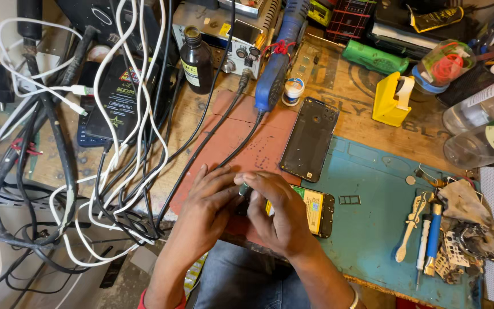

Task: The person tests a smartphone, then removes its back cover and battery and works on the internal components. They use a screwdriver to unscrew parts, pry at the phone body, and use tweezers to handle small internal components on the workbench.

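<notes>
An opened phone (317, 210) with a yellow-green battery lies at the near edge of the bench, half on the blue work mat (373, 229). My left hand (207, 212) rests on its left end, fingers curled over it. My right hand (278, 214) covers the phone's middle and pinches a small dark tool (244, 189) upright between thumb and fingers. What my left hand grips is hidden under the fingers. The phone's black back cover (310, 139) lies apart, farther back.
A red mat (241, 143) lies under cables. A tangle of white and black cables (87, 171) fills the left. A dark bottle (196, 60), blue hot-air handle (275, 68), yellow holder (393, 103) and clear bottles (487, 126) stand behind. Tweezers, spudgers and scrap (447, 234) lie at right.
</notes>
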